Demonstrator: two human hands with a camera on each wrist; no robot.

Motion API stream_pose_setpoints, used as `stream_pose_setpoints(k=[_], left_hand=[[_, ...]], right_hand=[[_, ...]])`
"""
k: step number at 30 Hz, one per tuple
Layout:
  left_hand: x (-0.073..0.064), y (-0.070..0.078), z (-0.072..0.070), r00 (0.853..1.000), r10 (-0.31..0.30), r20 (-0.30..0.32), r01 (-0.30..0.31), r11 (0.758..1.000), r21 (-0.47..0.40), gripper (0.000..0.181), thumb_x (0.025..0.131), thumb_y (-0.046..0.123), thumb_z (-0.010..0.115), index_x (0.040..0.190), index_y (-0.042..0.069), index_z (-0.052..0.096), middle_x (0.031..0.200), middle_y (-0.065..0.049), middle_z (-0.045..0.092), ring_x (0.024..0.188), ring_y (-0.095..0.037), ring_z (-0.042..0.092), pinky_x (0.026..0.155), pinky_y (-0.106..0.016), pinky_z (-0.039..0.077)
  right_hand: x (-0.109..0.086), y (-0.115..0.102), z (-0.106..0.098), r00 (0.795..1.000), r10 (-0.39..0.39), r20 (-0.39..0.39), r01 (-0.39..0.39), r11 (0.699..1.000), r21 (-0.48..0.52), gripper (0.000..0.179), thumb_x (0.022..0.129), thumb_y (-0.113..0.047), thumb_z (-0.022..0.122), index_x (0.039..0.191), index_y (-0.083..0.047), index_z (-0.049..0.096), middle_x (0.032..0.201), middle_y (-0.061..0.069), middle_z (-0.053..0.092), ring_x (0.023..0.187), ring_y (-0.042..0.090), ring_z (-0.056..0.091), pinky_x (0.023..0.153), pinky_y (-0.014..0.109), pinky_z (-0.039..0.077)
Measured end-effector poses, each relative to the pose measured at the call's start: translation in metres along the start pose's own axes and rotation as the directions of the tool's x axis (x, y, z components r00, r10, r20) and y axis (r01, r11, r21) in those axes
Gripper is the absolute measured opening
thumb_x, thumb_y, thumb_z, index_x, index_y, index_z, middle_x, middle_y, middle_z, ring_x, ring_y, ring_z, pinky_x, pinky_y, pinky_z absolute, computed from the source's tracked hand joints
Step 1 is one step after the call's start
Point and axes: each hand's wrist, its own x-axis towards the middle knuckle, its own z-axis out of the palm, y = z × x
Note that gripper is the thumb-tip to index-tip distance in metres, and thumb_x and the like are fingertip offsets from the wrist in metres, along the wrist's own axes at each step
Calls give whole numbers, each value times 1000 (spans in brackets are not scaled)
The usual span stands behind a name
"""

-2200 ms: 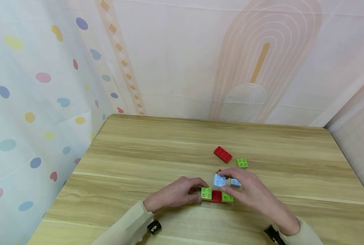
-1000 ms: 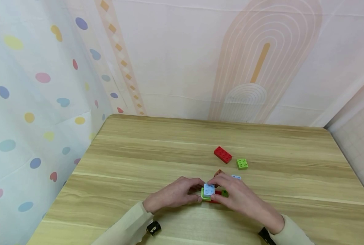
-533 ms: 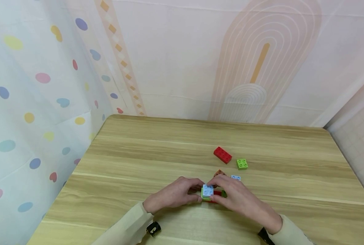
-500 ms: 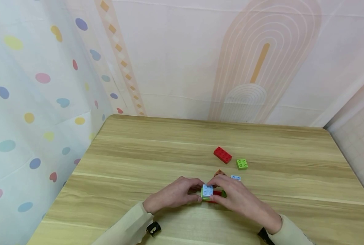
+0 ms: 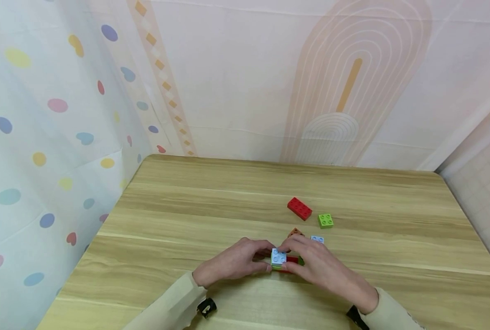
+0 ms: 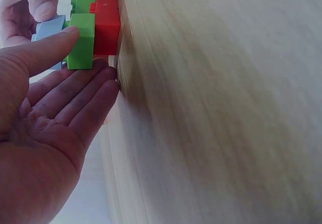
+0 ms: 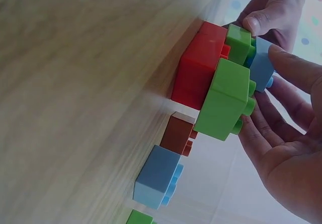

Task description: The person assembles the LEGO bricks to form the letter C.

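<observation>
My right hand [image 5: 323, 266] pinches a light blue toy building brick [image 5: 279, 256] between thumb and fingers. The brick sits right over the studs of a green brick [image 6: 81, 40], a little tilted in the left wrist view. My left hand [image 5: 238, 261] steadies that green brick, thumb on one side and fingers on the other. Underneath, a long red brick [image 7: 198, 65] lies on the table and carries the green brick at its left end. A second green brick [image 7: 224, 98] stands on its right end, mostly covered by my right hand in the head view.
Behind the hands lie an orange-brown brick [image 5: 296, 233] and another light blue brick [image 5: 317, 239], partly hidden by my right hand. Farther back are a red brick [image 5: 300, 208] and a green brick [image 5: 325, 221]. The wooden table [image 5: 212, 197] meets a patterned curtain [image 5: 236, 91] behind.
My right hand has carried the light blue brick left and down, from behind the red brick onto the left green brick. In the last half second it shifted only slightly. The left hand stayed put.
</observation>
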Motion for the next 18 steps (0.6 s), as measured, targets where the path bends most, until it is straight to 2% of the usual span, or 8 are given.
stream_pose_setpoints(k=[18], left_hand=[[0,-2,0,1000,3,9,-3,1000,-18,32,98,15,74,129,9,67,124,-1,72,113,-5,66,95,-20,51]], right_hand=[[1,0,0,1000,-15,19,15,1000,-24,21,89,-17,84,107,-13,75,107,-7,65,94,9,60,82,27,56]])
